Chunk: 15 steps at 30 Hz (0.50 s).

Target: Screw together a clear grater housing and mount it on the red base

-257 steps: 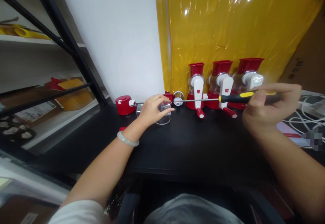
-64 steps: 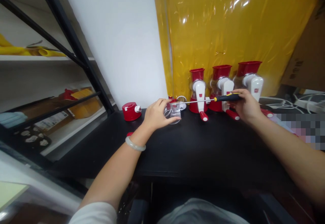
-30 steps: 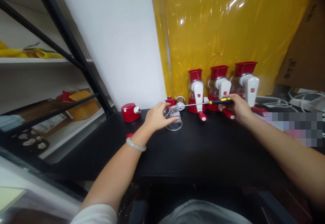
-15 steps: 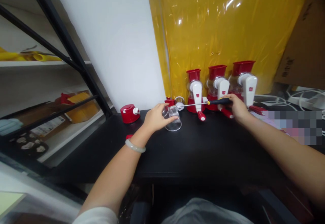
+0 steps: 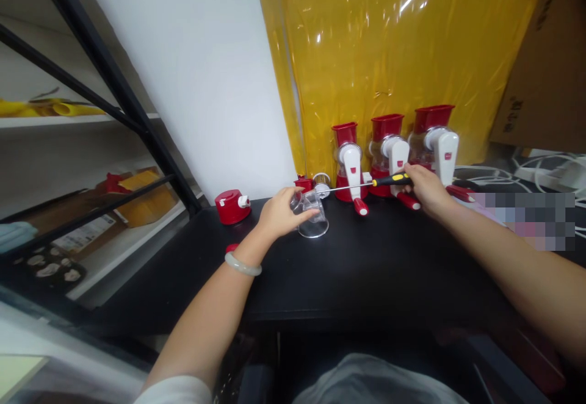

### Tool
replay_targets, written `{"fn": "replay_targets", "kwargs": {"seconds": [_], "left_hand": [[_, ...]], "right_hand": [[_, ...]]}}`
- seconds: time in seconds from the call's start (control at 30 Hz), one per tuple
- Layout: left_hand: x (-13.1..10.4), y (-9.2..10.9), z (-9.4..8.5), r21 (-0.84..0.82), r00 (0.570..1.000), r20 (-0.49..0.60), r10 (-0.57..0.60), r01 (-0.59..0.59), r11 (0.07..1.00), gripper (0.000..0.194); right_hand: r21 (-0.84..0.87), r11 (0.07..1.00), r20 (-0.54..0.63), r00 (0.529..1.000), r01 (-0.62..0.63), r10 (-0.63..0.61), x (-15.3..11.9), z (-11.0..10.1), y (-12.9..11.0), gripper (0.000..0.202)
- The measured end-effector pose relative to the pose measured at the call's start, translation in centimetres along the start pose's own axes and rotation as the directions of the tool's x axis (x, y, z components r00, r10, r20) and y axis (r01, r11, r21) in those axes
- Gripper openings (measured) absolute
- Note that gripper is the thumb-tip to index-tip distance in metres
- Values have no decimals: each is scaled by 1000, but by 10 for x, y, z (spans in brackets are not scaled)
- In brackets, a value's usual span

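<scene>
My left hand [image 5: 282,213] grips a clear plastic housing [image 5: 314,227], whose round rim rests on the black table [image 5: 339,276]. In my right hand [image 5: 423,189] is the black and yellow handle of a screwdriver [image 5: 389,180]. Its thin metal shaft points left, and the tip is at the upper side of the clear housing; exact contact is too small to tell. Just behind the housing are a small red part [image 5: 303,184] and a metal-and-white drum [image 5: 321,185]. A red round base [image 5: 232,207] with a white knob sits left of my left hand.
Three red and white crank graters [image 5: 351,163] [image 5: 396,154] [image 5: 445,147] stand along the back before a yellow plastic sheet [image 5: 389,44]. White cables [image 5: 499,175] lie at the right. A black-framed shelf [image 5: 91,117] holding a cardboard box [image 5: 86,224] is at the left.
The camera view has shifted slightly. My right hand's grip on the screwdriver handle looks turned, showing more of its yellow part. My left hand keeps its hold on the clear housing.
</scene>
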<state>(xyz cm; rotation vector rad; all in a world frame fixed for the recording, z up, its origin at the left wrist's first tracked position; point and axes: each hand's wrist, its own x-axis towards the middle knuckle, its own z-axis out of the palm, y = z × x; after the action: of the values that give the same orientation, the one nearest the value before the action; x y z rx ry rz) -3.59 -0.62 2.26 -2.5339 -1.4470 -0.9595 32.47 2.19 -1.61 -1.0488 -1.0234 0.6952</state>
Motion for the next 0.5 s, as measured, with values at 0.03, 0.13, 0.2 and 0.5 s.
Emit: {"fn": "replay_targets", "kwargs": {"seconds": [0.03,0.13,0.2,0.5], "left_hand": [[0,0,0,0,1000,-1,1,-1,1000,62],[0,0,0,-5,1000,0,1,-1,1000,62],[0,1,0,-12,1000,1,1,-1,1000,62],[0,2,-1,-31,1000,4,-9,9,999,60]], "right_hand": [[-29,1000,1,1000,9,-9,-3,0,-3,32],[-100,994,5,999,35,-35,-6,1,-7,38],[-69,997,24,999,47,-45,-4,1,-6,36],[70,997,30,999,11,-13,10,-5,7,12]]}}
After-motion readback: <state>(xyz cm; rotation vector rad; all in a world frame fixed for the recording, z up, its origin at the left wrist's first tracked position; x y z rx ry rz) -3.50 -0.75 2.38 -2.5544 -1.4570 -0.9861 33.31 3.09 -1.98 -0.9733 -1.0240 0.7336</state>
